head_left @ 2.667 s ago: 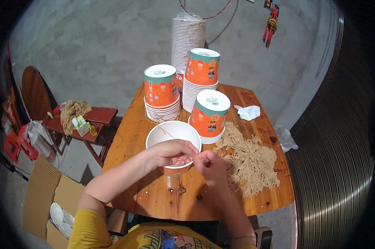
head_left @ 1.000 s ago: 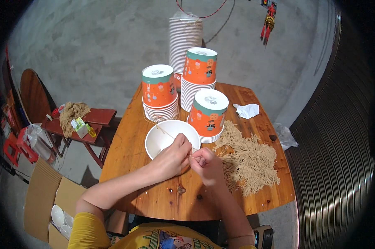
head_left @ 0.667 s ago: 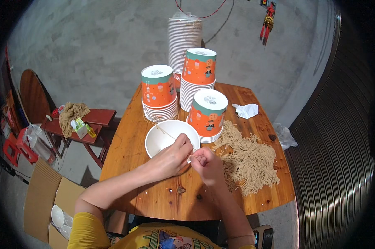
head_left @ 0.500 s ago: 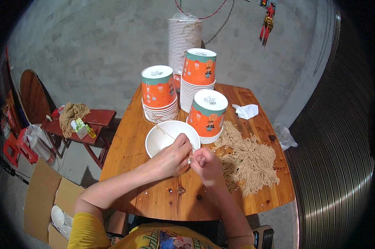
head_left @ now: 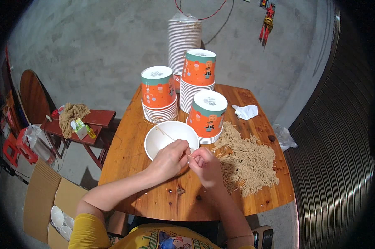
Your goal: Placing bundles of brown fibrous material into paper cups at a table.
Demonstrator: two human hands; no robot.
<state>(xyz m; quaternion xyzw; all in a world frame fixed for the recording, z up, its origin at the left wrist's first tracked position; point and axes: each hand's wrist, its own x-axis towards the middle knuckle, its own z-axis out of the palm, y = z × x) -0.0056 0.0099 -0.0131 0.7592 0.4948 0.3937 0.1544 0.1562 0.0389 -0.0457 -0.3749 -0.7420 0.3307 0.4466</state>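
I saw little had shifted: my left hand (head_left: 168, 159) and right hand (head_left: 205, 162) stayed pinched shut on the thin string (head_left: 190, 156) over the white bowl (head_left: 171, 139), so the tying remained unfinished.

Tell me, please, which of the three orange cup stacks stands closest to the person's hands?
The orange stack at the right of the white bowl, just above the right hand. It stands beside the pile of tan strings; the other two stacks sit farther back on the table.

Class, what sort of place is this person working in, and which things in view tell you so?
Probably a home workshop for piecework: bare concrete wall, stacks of paper bowls on a wooden table, and a heap of cut string.
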